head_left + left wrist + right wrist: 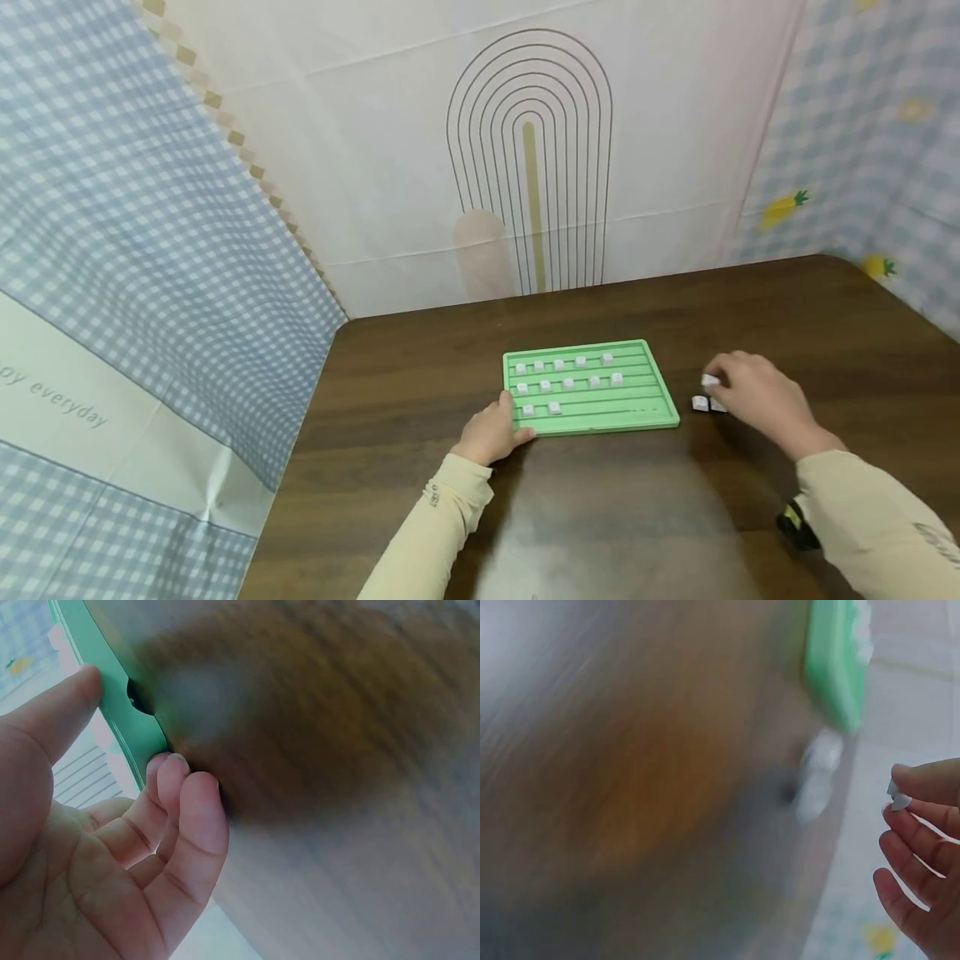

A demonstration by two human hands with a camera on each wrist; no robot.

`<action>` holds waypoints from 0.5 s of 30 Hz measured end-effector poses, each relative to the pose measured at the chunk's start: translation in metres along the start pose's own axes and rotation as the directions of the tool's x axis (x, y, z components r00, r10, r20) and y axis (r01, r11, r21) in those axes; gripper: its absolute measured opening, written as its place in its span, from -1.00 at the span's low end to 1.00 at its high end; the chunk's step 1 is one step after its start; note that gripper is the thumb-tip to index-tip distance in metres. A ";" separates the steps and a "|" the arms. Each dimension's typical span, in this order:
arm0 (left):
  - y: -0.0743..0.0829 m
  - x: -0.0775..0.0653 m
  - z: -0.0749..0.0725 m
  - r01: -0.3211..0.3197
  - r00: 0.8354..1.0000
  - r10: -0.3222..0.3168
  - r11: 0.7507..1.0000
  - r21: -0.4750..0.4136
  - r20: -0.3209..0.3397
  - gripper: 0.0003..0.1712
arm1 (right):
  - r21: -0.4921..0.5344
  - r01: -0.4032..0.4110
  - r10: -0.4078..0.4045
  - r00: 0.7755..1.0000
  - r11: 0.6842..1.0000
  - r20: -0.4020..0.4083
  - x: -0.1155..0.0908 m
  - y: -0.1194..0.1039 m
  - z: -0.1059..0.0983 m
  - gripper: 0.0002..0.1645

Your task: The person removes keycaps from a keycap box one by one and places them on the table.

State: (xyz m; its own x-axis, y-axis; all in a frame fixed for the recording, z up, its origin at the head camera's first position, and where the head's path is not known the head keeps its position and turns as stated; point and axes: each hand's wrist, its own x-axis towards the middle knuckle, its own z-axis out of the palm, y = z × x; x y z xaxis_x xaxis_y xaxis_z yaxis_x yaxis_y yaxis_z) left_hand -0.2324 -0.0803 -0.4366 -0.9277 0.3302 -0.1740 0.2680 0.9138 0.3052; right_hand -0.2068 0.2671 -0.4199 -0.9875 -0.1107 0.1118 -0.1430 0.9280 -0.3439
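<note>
A green tray (600, 422) with raised ridges lies on the table, carrying rows of small white keycaps (568, 384). My left hand (486, 433) grips its near left corner, thumb along the front side and fingers at the left end. In the left wrist view, the fingertips meet the green side wall (112, 697). Off the tray's right end, my right hand (761, 402) pinches one white keycap (898, 797) between thumb and index finger, its other fingers loosely bent. Below that hand, two loose keycaps (700, 403) sit close together on the table, one partly covered by the fingers.
The brown wooden table (405, 383) has a patterned cloth (375, 167) hanging behind it and a checked cloth (187, 250) at the left. A dark object with a yellow-green part (795, 525) shows beside the right sleeve.
</note>
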 end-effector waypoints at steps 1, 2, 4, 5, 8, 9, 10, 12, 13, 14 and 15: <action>0.000 0.000 0.000 0.004 1.000 -0.004 1.000 -0.004 0.001 -0.22 | -0.001 -0.021 0.021 1.000 1.000 0.016 -0.004 0.009 0.000 -0.71; -0.001 -0.001 -0.001 0.006 1.000 -0.006 1.000 -0.008 0.001 -0.22 | 0.000 -0.041 0.041 0.999 0.999 0.033 -0.008 0.017 0.000 -0.70; -0.001 -0.001 -0.001 0.006 1.000 -0.006 1.000 -0.013 0.001 -0.22 | 0.009 -0.076 0.075 0.994 0.997 0.076 -0.014 0.030 0.002 -0.67; -0.001 -0.002 -0.001 0.005 1.000 -0.005 1.000 -0.014 0.000 -0.22 | 0.014 -0.087 0.085 0.992 0.996 0.096 -0.016 0.035 0.004 -0.66; -0.001 -0.002 -0.001 0.003 1.000 -0.003 1.000 -0.013 -0.002 -0.21 | 0.027 -0.100 0.095 0.987 0.995 0.130 -0.021 0.042 0.011 -0.67; -0.001 -0.002 -0.001 0.001 1.000 -0.001 1.000 -0.013 -0.002 -0.21 | 0.029 -0.100 0.095 0.986 0.995 0.135 -0.022 0.043 0.014 -0.67; -0.001 -0.002 -0.001 0.000 1.000 0.000 1.000 -0.014 -0.001 -0.21 | 0.029 -0.097 0.092 0.986 0.995 0.136 -0.022 0.044 0.015 -0.68; -0.001 -0.003 -0.001 -0.003 1.000 0.003 1.000 -0.018 0.001 -0.21 | 0.028 -0.092 0.087 0.987 0.995 0.136 -0.022 0.044 0.016 -0.63; -0.001 -0.003 -0.001 -0.004 1.000 0.004 1.000 -0.020 0.002 -0.20 | 0.030 -0.092 0.088 0.987 0.995 0.136 -0.022 0.043 0.016 -0.60; -0.001 -0.003 -0.002 -0.007 1.000 0.007 1.000 -0.022 0.002 -0.20 | 0.029 -0.094 0.090 0.987 0.995 0.134 -0.020 0.041 0.014 -0.55; -0.001 -0.003 -0.002 -0.009 1.000 0.009 1.000 -0.020 0.001 -0.20 | 0.032 -0.096 0.091 0.987 0.995 0.129 -0.018 0.038 0.013 -0.51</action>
State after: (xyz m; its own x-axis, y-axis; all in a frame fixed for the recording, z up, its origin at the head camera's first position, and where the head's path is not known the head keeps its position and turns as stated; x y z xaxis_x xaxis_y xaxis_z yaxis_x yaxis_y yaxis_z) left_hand -0.2305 -0.0822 -0.4344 -0.9252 0.3383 -0.1719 0.2708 0.9061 0.3251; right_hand -0.1949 0.3001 -0.4471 -0.9967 -0.0704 -0.0414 -0.0492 0.9224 -0.3830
